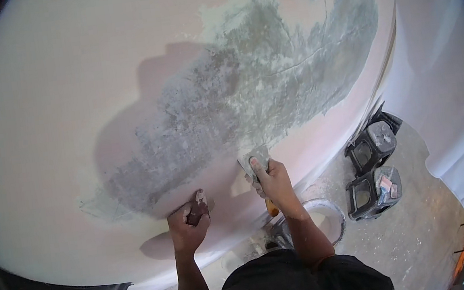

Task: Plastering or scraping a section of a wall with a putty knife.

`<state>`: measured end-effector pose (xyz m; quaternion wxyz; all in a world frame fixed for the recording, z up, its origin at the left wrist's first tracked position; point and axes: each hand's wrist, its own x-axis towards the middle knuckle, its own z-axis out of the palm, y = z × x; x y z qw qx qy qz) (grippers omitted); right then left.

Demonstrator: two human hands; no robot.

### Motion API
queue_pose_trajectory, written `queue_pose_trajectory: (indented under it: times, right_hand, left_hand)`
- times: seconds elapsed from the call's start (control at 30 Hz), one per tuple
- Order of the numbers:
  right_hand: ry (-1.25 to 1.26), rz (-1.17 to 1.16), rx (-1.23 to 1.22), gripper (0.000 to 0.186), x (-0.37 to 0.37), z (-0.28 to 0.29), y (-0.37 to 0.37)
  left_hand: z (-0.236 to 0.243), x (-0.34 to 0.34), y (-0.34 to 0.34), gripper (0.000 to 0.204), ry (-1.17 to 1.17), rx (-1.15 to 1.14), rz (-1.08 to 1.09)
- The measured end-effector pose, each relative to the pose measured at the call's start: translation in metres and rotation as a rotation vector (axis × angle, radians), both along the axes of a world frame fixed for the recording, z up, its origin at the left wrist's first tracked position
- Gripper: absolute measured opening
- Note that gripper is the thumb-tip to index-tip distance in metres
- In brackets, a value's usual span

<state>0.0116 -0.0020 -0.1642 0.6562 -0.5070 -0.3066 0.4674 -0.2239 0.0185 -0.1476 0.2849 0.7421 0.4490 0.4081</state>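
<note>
My left hand (187, 226) is closed round a small dark reddish tool (199, 206) with a pale smeared tip, low on the pale pink curved surface (50, 127). To its right, my right hand (274, 181) grips a putty knife (259, 156) with a grey smeared blade and a yellow handle, my thumb lying on the blade. The blade is at the lower edge of a broad, rough grey patch of filler (248, 85) spread diagonally over the surface; whether it touches I cannot tell.
Below the surface's right edge, two black plastic stools (374, 192) stand on the grey floor (417, 238), one with small items on it, beside a dark object. A white bucket (340, 224) is behind my right forearm. White sheeting (436, 62) hangs along the right.
</note>
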Motion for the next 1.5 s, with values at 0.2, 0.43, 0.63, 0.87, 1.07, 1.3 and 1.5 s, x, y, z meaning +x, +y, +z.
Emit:
queue_pose_trajectory:
  times: [0.2, 0.43, 0.63, 0.87, 1.07, 1.3, 1.5]
  right_hand:
    - [-0.031, 0.018, 0.009, 0.04, -0.002, 0.017, -0.002]
    - [-0.045, 0.0, -0.032, 0.04, 0.001, 0.003, -0.004]
    - [-0.06, 0.023, -0.051, 0.044, 0.008, 0.003, -0.002]
    - [-0.082, -0.026, -0.066, 0.044, 0.002, 0.002, 0.002]
    - [-0.121, 0.012, -0.088, 0.04, 0.004, -0.008, -0.002]
    - [-0.105, 0.017, -0.019, 0.04, 0.011, -0.008, 0.0]
    - [-0.091, 0.023, 0.01, 0.039, 0.002, 0.012, 0.006]
  left_hand:
    - [-0.006, -0.003, 0.005, 0.015, 0.041, 0.1, -0.05]
    - [0.003, 0.008, -0.003, 0.023, -0.073, 0.044, -0.027]
    - [0.005, 0.012, -0.001, 0.011, -0.077, 0.085, -0.014]
    - [-0.008, 0.01, 0.003, 0.008, -0.045, 0.071, 0.018]
    - [-0.015, 0.009, 0.002, 0.01, -0.13, -0.034, 0.057]
    - [-0.003, 0.017, 0.001, 0.01, 0.008, 0.051, 0.058]
    - [-0.014, 0.01, 0.005, 0.008, -0.057, -0.036, 0.077]
